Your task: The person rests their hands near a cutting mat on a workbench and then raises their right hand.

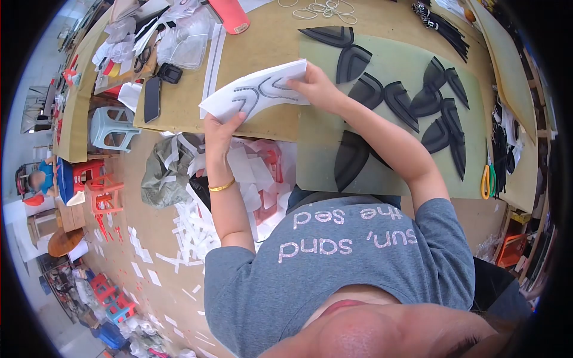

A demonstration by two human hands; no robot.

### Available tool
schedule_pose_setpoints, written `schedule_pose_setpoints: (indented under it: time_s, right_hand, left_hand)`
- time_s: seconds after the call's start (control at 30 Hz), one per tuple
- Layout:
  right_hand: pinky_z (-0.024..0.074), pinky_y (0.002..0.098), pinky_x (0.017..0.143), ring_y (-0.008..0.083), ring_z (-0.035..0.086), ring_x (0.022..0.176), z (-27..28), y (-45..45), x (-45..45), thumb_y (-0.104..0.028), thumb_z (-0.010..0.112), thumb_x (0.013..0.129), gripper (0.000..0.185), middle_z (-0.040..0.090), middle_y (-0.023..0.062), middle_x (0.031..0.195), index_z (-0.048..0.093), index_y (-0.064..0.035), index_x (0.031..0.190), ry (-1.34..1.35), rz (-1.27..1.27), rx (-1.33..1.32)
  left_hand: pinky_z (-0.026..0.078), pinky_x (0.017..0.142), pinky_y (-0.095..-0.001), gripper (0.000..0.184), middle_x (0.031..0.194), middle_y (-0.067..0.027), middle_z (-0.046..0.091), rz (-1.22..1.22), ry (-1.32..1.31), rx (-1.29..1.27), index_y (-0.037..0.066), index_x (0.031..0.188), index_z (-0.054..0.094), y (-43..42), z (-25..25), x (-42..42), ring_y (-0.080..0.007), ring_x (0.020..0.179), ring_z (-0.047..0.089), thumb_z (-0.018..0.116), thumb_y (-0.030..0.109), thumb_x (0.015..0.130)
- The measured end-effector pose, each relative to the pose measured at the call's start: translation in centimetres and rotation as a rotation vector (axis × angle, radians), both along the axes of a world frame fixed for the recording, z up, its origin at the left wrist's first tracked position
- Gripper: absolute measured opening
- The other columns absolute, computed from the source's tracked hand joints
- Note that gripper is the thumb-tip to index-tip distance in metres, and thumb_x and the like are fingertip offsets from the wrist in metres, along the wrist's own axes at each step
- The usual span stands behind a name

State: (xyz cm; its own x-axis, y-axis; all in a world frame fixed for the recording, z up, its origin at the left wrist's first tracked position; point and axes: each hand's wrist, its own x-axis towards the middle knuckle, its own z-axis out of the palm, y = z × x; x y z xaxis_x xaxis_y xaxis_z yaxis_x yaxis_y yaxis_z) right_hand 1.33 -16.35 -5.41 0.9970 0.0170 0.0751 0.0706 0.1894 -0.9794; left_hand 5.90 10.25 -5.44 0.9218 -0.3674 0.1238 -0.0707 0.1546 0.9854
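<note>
Over the near edge of the worktable (256, 53), holds up a white sheet (266, 83) marked with dark curved bands (256, 94).

Pinches its lower left edge in the left hand (221, 129), nearly closed, with the thumb on the front and the other fingers hidden behind; grips its right end in the right hand (317, 88), likewise drawn closed on it. Just to the right, dark wing-shaped pieces (367, 90) scattered over a green mat (319, 143), with scissors (488, 178) beside its right edge. Left of the sheet, on the tabletop, a phone (152, 100); lower down, a heap of white paper scraps (194, 227).
</note>
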Motion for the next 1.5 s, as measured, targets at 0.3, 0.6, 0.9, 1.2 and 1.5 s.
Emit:
schedule_pose_setpoints:
  time_s: [0.3, 0.6, 0.9, 1.2, 1.5]
  right_hand:
    - [0.0492, 0.0329, 0.101, 0.0136, 0.062, 0.115, 0.1, 0.1, -0.3, 0.0, 0.056, 0.101, 0.03, 0.066, 0.0066, 0.123, 0.052, -0.0004, 0.13, -0.019, -0.035, 0.043]
    - [0.0498, 0.0316, 0.095, 0.0114, 0.06, 0.106, -2.0, -0.2, 0.6, -0.006, 0.06, 0.102, 0.02, 0.064, 0.0016, 0.112, 0.054, -0.0042, 0.121, -0.165, -0.02, 0.041]
    - [0.0491, 0.0423, 0.088, 0.0355, 0.06, 0.103, -0.4, 1.6, 0.6, -0.002, 0.062, 0.089, 0.03, 0.06, 0.0202, 0.107, 0.055, -0.0006, 0.118, -0.403, -0.248, -0.312]
    - [0.0511, 0.0433, 0.088, 0.0355, 0.062, 0.104, 8.2, -12.3, -16.8, -0.013, 0.074, 0.084, 0.041, 0.066, 0.0165, 0.104, 0.064, -0.0066, 0.123, -0.256, -0.651, -0.903]
    - [0.0506, 0.0564, 0.077, 0.0475, 0.066, 0.091, -0.6, -33.8, -45.4, -0.044, 0.055, 0.101, 0.048, 0.069, 0.0283, 0.094, 0.069, 0.0014, 0.102, 0.902, -0.988, -1.634]
  left_hand:
    - [0.051, 0.096, -0.0326, 0.044, 0.115, -0.0092, 0.073, 0.119, -0.002, 0.078, -0.001, 0.121, 0.068, -1.2, 0.2, 0.5, -0.0181, 0.103, 0.069, 0.083, -0.001, 0.08]
    - [0.041, 0.111, -0.0386, 0.076, 0.137, -0.0143, 0.06, -0.088, 0.142, -0.089, -0.003, 0.14, 0.053, 0.3, 1.0, 1.4, -0.0259, 0.126, 0.057, 0.088, 0.015, 0.076]
    - [0.053, 0.094, -0.0373, 0.042, 0.122, -0.0162, 0.067, 0.255, -0.038, 0.306, -0.01, 0.125, 0.063, -0.9, 2.0, -0.4, -0.024, 0.104, 0.065, 0.075, 0.006, 0.088]
    - [0.045, 0.108, -0.0412, 0.062, 0.143, -0.0177, 0.053, 0.368, -0.106, -0.093, -0.009, 0.142, 0.046, 0.4, 3.4, 0.3, -0.0278, 0.124, 0.055, 0.073, 0.015, 0.092]
    - [0.032, 0.119, -0.0348, 0.052, 0.159, -0.0078, 0.042, 0.557, 0.119, -0.004, 0.003, 0.154, 0.039, -2.0, 0.4, -1.4, -0.0208, 0.142, 0.043, 0.047, 0.026, 0.108]
